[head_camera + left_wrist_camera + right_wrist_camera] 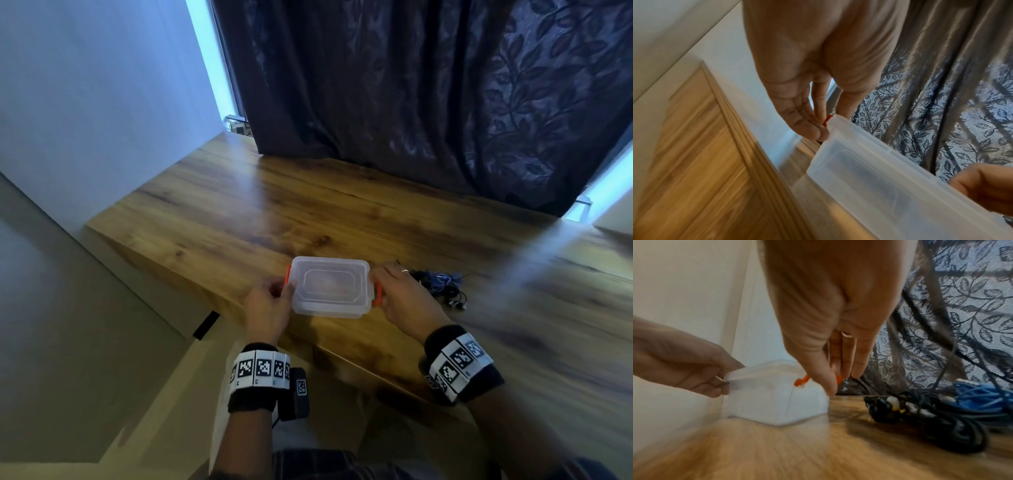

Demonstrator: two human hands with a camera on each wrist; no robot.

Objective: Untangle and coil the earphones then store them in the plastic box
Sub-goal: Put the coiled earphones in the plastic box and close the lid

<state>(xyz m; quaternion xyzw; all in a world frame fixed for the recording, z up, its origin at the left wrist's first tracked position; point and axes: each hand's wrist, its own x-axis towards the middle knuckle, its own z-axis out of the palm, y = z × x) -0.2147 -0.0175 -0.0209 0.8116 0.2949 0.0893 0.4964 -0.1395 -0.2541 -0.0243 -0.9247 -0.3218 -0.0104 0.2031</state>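
A clear plastic box (330,287) with its lid on stands near the front edge of the wooden table. It has an orange clip at each end. My left hand (286,286) holds the left end, and its fingers (807,128) pinch the left orange clip (827,120). At the right end my right hand (378,284) has thumb and fingers (826,382) round the right orange clip (802,380). The tangled earphones (442,284), black and blue cables (931,412) in one heap, lie on the table just right of the box, untouched.
A dark leaf-patterned curtain (428,85) hangs along the table's (239,205) far edge. A white wall (85,102) runs along the left side. The table's left edge lies close to my left hand.
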